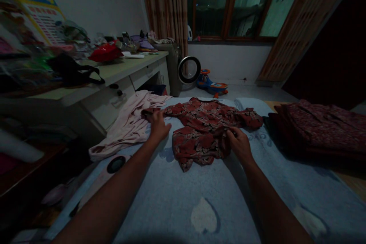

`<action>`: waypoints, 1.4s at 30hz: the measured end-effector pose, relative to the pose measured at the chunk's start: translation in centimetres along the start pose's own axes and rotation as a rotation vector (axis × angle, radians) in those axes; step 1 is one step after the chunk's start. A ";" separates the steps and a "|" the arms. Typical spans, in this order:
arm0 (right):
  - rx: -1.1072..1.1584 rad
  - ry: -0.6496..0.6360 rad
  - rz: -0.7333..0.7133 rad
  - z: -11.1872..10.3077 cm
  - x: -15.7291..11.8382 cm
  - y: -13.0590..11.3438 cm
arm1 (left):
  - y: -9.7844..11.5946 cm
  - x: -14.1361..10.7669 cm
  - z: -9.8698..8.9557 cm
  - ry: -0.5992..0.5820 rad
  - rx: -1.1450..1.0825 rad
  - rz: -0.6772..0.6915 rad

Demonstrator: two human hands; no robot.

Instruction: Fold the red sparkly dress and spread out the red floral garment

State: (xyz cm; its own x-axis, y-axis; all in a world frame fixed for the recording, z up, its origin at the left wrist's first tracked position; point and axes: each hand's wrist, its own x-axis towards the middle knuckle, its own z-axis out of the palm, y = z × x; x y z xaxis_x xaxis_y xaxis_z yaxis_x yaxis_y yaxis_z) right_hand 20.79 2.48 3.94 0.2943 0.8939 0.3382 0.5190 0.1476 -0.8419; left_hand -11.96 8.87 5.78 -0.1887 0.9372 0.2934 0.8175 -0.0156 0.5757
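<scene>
Fingers [156, 115] of the left hand [160, 127] rest at the end of the patterned shirt's sleeve on the left, with the thumb standing apart from them; whether they grip the cloth cannot be told. Thumb and fingers of the right hand [240, 144] pinch an edge of the shirt's lower part, to the right of its middle. Survey from left to right: a desk [126, 69] carries assorted items, among them a black bag [71, 70] and a red packet [106, 52]. A pale pink garment [126, 124] lies rumpled and unfolded along the near side of the desk, on the edge of a blue blanket [168, 202]. Beyond it, a washing machine [171, 70] has its round door swung open. The red shirt [197, 116] lies on the blanket between both hands, collar away from the person, sleeves out to either side. On the right, a stack of folded cloth [326, 126] sits near the shirt, well apart from the pink garment. Progress, as judged: the shirt's sleeves and shoulders are laid out; its lower part remains creased and uneven, and the shirt is not folded. The pink garment is likewise not folded; the stack appears finished.
</scene>
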 end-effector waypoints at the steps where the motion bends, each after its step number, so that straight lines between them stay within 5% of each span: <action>1: 0.028 0.001 -0.014 0.1 0.1 -0.6 | 0.8 -1.8 0.5 -0.154 -0.023 0.161; 4: 0.196 -0.052 -0.019 0.9 0.0 -3.2 | 3.0 -6.7 1.8 -0.377 -0.033 0.391; 7: 0.480 -0.280 0.011 1.8 -0.7 -6.2 | 4.3 -9.2 2.7 -0.336 0.013 0.418; 11: 0.610 -0.526 0.011 2.0 -1.4 -7.1 | 4.1 -8.5 3.0 -0.276 0.026 0.257; 15: 0.169 -0.349 -0.025 1.5 -1.3 -3.4 | 2.3 -7.0 2.6 -0.223 -0.398 -0.119; 19: -0.279 -0.301 -0.121 1.6 -2.4 0.1 | 0.2 -6.6 2.8 -0.015 -0.788 -0.381; 24: -0.502 -0.367 -0.209 2.4 -4.5 1.0 | -1.2 -6.6 3.3 0.313 -0.594 -0.373; 26: -0.494 -0.376 -0.237 2.7 -4.8 1.1 | -1.1 -6.7 3.4 0.298 -0.429 -0.239; 29: -0.402 -0.393 -0.268 3.0 -4.7 1.1 | -0.7 -6.9 3.6 0.119 -0.334 -0.043; 34: -0.057 -0.342 -0.151 2.7 -4.4 0.6 | -0.6 -7.2 3.3 -0.136 -0.374 0.051; 39: 0.357 -0.014 0.145 1.1 -3.8 0.5 | -1.0 -6.9 2.7 0.059 -0.512 -0.054; 42: 0.361 0.266 0.192 -0.5 -2.9 1.4 | -1.6 -6.5 2.6 0.207 -0.626 -0.187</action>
State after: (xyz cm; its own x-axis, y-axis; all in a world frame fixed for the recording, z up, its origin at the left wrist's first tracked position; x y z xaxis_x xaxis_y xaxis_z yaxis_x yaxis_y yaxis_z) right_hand 21.05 -0.09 1.97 0.5770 0.7868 0.2189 0.1378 0.1704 -0.9757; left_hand -10.64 3.71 0.96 -0.4474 0.8587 0.2499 0.3038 -0.1168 0.9455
